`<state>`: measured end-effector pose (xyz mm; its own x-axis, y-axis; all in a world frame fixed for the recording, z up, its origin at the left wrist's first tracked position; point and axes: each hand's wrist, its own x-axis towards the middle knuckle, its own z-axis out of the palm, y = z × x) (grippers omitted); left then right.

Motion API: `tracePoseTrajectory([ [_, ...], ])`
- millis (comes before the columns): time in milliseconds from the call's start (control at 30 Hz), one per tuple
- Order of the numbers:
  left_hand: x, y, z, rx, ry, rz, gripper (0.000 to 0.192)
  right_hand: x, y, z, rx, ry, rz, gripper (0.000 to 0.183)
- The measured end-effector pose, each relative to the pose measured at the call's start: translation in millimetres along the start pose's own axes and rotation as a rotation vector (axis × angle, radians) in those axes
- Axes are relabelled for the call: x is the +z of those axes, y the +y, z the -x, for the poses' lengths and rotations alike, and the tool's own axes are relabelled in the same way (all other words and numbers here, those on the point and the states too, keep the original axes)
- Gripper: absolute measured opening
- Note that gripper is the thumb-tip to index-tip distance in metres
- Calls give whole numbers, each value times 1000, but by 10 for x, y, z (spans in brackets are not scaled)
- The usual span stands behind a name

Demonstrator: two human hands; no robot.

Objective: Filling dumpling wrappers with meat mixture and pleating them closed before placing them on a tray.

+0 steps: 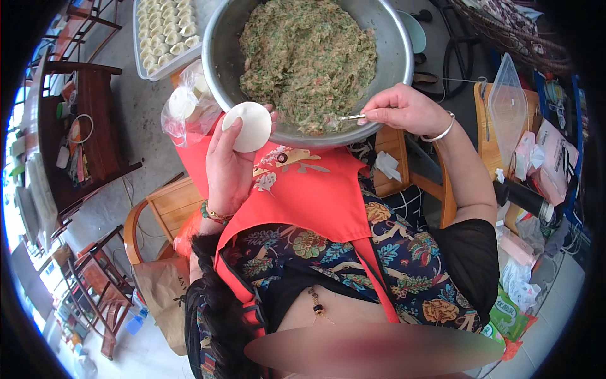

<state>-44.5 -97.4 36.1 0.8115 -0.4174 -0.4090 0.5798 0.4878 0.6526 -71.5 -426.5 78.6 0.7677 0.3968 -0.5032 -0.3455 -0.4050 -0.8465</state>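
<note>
A round dough wrapper (251, 127) lies in my left hand (230, 166), the thumb pressed on its edge, just beside the rim of a large steel bowl (401, 52). The bowl holds a big mass of green-flecked minced filling (307, 61). My right hand (402, 110) grips the handle of a small metal utensil (352, 117) at the bowl's near right side; its tip is at the filling, and its full shape is hidden. Left of the bowl, a clear plastic bag (182, 104) contains more round wrappers. Beyond it, a plastic tray (173, 66) holds rows of folded dumplings.
Wooden chair parts (173, 203) flank me. A wooden chair or stool (483, 113) at right bears a translucent plastic lid (508, 109). Near it lie a black bottle (525, 199) and packages. A crumpled tissue (388, 165) rests below the bowl's right side. Dark wooden furniture (102, 123) stands at left.
</note>
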Motion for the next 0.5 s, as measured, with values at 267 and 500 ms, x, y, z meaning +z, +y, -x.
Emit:
tracePoseTrajectory([
  [267,55,45,-54,58,-48,112,51,272,-358,-128,-417,313,106,19],
  [500,139,43,-67,26,-148,193,53,617,-619,-261,-738,505,734,15],
])
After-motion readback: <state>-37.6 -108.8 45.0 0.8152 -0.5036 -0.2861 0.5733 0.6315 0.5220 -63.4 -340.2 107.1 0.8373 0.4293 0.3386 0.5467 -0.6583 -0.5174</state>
